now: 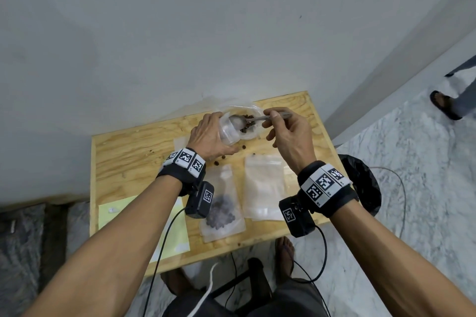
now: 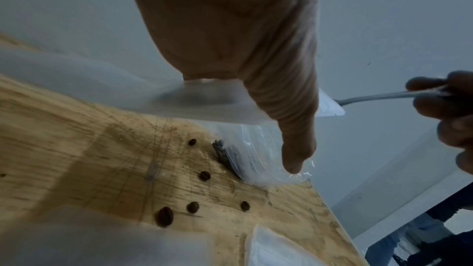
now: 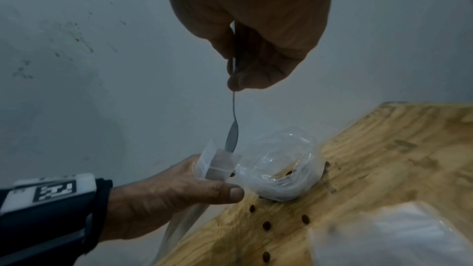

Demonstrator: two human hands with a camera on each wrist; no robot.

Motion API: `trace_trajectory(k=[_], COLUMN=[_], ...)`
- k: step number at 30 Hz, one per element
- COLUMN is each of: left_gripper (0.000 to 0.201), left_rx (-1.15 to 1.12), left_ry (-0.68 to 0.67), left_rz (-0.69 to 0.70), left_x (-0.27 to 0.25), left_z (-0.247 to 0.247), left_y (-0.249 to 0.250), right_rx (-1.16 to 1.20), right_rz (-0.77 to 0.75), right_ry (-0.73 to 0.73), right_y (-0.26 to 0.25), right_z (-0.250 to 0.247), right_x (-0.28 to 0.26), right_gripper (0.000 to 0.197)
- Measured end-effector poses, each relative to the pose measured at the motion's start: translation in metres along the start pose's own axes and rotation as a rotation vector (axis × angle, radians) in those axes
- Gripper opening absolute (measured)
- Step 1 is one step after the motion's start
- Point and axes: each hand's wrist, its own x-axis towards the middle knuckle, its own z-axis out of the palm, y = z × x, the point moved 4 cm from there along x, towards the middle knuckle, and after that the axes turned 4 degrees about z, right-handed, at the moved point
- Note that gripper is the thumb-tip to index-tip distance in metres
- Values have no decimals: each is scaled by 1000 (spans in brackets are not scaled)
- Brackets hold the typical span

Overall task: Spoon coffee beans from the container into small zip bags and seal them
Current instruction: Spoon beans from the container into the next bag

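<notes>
Plywood table (image 1: 123,162) against a grey wall. Nearest me lay one filled bag (image 1: 222,210), an empty bag (image 1: 265,185) beside it, then spilled beans (image 1: 216,162). Further back, left hand (image 1: 208,136) gripped an open zip bag (image 1: 228,128) while right hand (image 1: 288,131) pinched the spoon (image 1: 247,119) over it, container (image 1: 251,126) just behind. Roughly one done, more to go.

Plywood bench (image 1: 123,162) standing against a grey wall, on a marbled floor. Lying on it: a clear plastic container (image 1: 251,123) of coffee beans at the far edge; loose beans (image 1: 217,162) scattering just in front of it; a zip bag with beans (image 1: 221,210) lying flat toward the near edge; a stack of empty zip bags (image 1: 265,188) just right of it; yellow paper (image 1: 123,216) sitting at the near left corner.
</notes>
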Motion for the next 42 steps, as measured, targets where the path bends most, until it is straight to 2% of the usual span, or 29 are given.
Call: trace_trajectory(k=[4, 6, 11, 15, 23, 28, 32, 42], left_gripper=[103, 102, 103, 104, 105, 104, 104, 103], left_rx=[-10, -11, -3, 1, 10, 12, 12, 9], left_ry=[1, 2, 7, 2, -21, -23, -21, -19], left_rz=[-19, -21, -9, 13, 11, -1, -6, -20], left_x=[1, 1, 1, -1, -1, 1, 2, 1], left_z=[0, 0, 2, 4, 4, 4, 5, 4], left_y=[-3, -3, 1, 5, 7, 6, 6, 4], right_rx=[59, 22, -147, -172, 140, 303, 357, 308], right_rz=[29, 51, 118, 232, 583, 683, 667, 424], right_ry=[172, 206, 199, 151, 249, 230, 217, 63], right_y=[7, 17, 55, 73, 85, 83, 73, 26], right_z=[-15, -16, 2, 26, 34, 13, -7, -40], right_x=[5, 9, 31, 44, 45, 43, 41, 19], right_gripper=[20, 19, 23, 27, 25, 26, 27, 24])
